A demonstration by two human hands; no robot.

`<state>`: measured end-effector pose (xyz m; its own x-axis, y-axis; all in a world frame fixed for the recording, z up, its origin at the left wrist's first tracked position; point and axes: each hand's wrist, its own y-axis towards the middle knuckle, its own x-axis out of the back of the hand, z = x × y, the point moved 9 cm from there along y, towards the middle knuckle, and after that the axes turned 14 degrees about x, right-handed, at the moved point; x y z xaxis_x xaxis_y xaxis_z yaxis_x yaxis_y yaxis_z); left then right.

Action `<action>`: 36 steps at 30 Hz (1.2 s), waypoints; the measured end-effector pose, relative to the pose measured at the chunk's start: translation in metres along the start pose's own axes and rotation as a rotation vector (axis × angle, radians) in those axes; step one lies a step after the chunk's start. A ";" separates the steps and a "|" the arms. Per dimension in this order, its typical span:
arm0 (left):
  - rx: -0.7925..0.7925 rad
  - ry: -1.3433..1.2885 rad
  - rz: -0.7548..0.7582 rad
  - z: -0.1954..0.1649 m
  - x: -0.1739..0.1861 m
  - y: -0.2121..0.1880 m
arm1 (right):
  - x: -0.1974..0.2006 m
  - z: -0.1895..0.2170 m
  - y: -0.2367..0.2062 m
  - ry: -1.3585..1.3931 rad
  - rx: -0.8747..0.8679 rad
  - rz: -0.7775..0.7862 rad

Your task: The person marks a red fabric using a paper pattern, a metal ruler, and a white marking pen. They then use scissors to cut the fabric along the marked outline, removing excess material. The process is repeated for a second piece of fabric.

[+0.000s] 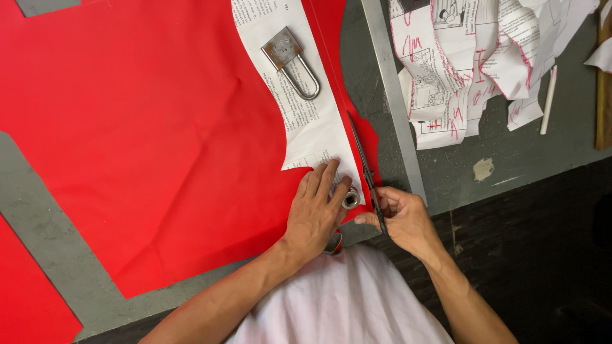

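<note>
Scissors (364, 167), gripped in right hand (401, 216), blades along right edge of paper pattern (305, 108) on red cloth (146, 146), near table edge; left hand (313, 210) flat, fingers spread, pressing pattern beside small metal weight (350, 200); padlock (292, 62) farther up pattern; cut paper pieces (472, 57) far right.

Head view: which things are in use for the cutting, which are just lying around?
In use: red fabric sheet, printed paper pattern, black scissors in right hand, left hand pressing pattern, steel padlock, small metal nut.
Lying about: marked paper pieces, white chalk stick, metal ruler.
</note>
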<state>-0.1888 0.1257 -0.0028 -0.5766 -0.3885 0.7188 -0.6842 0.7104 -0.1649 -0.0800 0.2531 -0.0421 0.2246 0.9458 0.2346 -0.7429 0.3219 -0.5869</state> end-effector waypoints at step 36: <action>-0.019 0.016 0.013 0.004 -0.001 0.001 | -0.002 0.042 0.048 0.035 0.094 0.023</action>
<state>-0.1910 0.1246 -0.0065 -0.5780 -0.3697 0.7274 -0.6682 0.7262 -0.1619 -0.1428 0.2646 -0.0384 0.2280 0.9543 0.1935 -0.8035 0.2966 -0.5162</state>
